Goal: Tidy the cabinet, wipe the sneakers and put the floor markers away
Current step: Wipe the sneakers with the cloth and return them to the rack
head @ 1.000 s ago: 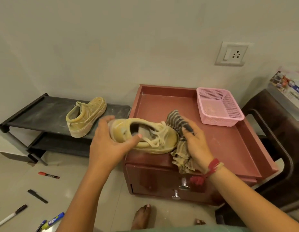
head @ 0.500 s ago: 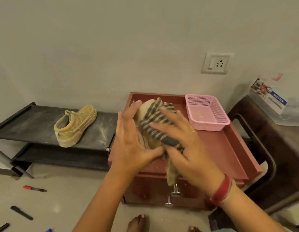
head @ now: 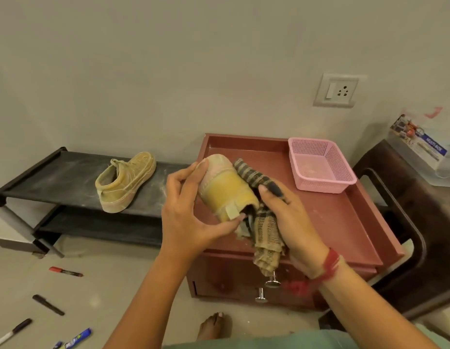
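My left hand grips a yellow sneaker with its heel toward me, held above the red cabinet's top. My right hand holds a striped cloth against the sneaker's right side; the cloth's end hangs over the cabinet's front. The second yellow sneaker lies on the black shoe rack to the left. Several markers lie on the floor at lower left: a red one, a black one, a white one and a blue one.
A pink basket stands at the back right of the cabinet top. Two metal knobs stick out of the cabinet front. A dark wooden chair with a boxed item is on the right. My bare foot stands below.
I lifted the sneaker off the cabinet edge and turned it heel toward me. The cloth went over the shoe, then down to its right side. The view shifted right.
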Tool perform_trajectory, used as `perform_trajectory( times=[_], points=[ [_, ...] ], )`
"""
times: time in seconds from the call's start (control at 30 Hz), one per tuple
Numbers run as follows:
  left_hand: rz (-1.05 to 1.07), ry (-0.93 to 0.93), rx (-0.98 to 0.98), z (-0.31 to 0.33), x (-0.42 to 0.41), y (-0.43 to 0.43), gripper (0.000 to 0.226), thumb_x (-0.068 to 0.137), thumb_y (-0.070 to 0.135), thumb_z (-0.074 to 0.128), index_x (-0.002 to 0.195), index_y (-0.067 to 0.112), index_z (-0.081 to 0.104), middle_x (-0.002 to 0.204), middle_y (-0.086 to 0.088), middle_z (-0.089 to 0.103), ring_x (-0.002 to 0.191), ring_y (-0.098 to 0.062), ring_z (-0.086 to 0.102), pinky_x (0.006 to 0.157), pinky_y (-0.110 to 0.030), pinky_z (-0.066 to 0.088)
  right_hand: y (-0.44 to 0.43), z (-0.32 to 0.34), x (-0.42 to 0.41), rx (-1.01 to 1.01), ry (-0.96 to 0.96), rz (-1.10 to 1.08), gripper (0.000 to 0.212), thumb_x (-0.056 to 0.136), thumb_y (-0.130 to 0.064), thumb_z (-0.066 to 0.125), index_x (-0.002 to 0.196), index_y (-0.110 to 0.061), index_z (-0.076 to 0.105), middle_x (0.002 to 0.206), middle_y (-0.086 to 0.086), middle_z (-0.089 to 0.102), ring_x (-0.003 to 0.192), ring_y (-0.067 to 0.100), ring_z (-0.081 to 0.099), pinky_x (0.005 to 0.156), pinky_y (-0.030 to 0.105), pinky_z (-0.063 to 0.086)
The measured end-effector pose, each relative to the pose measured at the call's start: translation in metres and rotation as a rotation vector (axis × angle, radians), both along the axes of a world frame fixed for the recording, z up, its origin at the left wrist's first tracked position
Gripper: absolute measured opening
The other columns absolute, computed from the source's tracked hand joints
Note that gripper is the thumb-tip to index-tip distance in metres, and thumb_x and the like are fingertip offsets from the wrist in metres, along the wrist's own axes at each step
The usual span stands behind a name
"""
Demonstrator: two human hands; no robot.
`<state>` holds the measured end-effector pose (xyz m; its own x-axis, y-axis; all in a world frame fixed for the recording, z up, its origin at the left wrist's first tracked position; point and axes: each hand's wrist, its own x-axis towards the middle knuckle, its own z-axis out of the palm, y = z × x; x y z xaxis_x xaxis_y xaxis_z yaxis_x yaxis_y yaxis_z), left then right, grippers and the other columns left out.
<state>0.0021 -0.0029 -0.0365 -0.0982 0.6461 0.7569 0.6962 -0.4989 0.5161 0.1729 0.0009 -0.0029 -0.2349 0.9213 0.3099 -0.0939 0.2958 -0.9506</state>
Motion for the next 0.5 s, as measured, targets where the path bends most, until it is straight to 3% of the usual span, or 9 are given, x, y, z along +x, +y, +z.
perform_trajectory(
  times=[0.07,0.13,0.2,0.3,0.37,0.43,0.5],
  points=[
    [-0.005,-0.015,0.017,-0.003,-0.002,0.000,0.093,0.058,0.050,0.081,0.133,0.006,0.048,0.119,-0.008,0.042,0.112,-0.010,0.045,0.094,-0.010,0.039,-0.012,0.001,-0.011,0.145,-0.073,-0.005,0.032,0.089,-0.015,0.053,0.112,-0.034,0.064,0.122,-0.018,0.061,0.124,0.007,0.048,0.104,0.027,0.038],
    [-0.016,-0.011,0.022,-0.007,-0.004,-0.001,0.091,0.060,0.050,0.079,0.133,0.005,0.048,0.118,-0.011,0.044,0.113,-0.011,0.044,0.098,-0.012,0.037,-0.018,-0.006,-0.017,0.392,-0.292,0.042,0.036,0.090,-0.015,0.052,0.122,-0.030,0.056,0.137,-0.021,0.046,0.135,-0.001,0.031,0.114,0.027,0.022],
    [0.006,-0.028,0.007,-0.008,-0.007,-0.003,0.091,0.059,0.048,0.080,0.131,0.001,0.050,0.116,-0.017,0.046,0.112,-0.010,0.044,0.097,-0.011,0.037,-0.007,-0.012,-0.014,0.358,-0.317,0.044,0.036,0.089,-0.022,0.052,0.122,-0.034,0.058,0.137,-0.014,0.049,0.134,0.004,0.035,0.114,0.035,0.025],
    [0.037,-0.050,-0.006,-0.011,-0.014,-0.005,0.093,0.059,0.051,0.080,0.128,-0.003,0.052,0.114,-0.020,0.048,0.110,-0.005,0.042,0.094,-0.009,0.038,-0.005,-0.009,-0.012,0.132,-0.168,0.059,0.030,0.087,-0.030,0.053,0.115,-0.035,0.062,0.125,-0.009,0.061,0.122,0.011,0.051,0.107,0.045,0.037],
    [0.017,-0.044,-0.002,-0.014,-0.018,-0.005,0.093,0.060,0.053,0.079,0.129,-0.003,0.050,0.113,-0.021,0.048,0.110,-0.009,0.043,0.095,-0.010,0.038,-0.014,-0.008,-0.020,0.219,-0.305,0.043,0.034,0.090,-0.026,0.051,0.123,-0.034,0.057,0.137,-0.010,0.050,0.134,0.011,0.036,0.113,0.046,0.027],
    [-0.021,-0.037,-0.007,-0.017,-0.018,-0.004,0.092,0.062,0.053,0.078,0.131,0.000,0.049,0.115,-0.020,0.048,0.112,-0.014,0.045,0.098,-0.015,0.039,-0.020,-0.012,-0.025,0.431,-0.558,0.022,0.039,0.089,-0.028,0.048,0.127,-0.036,0.054,0.144,-0.015,0.039,0.141,0.012,0.023,0.115,0.046,0.021],
    [-0.017,-0.032,-0.014,-0.018,-0.015,-0.003,0.092,0.060,0.047,0.082,0.132,-0.001,0.049,0.116,-0.019,0.047,0.112,-0.017,0.046,0.099,-0.016,0.039,-0.011,-0.011,-0.024,0.504,-0.603,-0.034,0.038,0.087,-0.029,0.047,0.123,-0.035,0.056,0.144,-0.013,0.040,0.139,0.013,0.026,0.113,0.046,0.024]
  ],
)
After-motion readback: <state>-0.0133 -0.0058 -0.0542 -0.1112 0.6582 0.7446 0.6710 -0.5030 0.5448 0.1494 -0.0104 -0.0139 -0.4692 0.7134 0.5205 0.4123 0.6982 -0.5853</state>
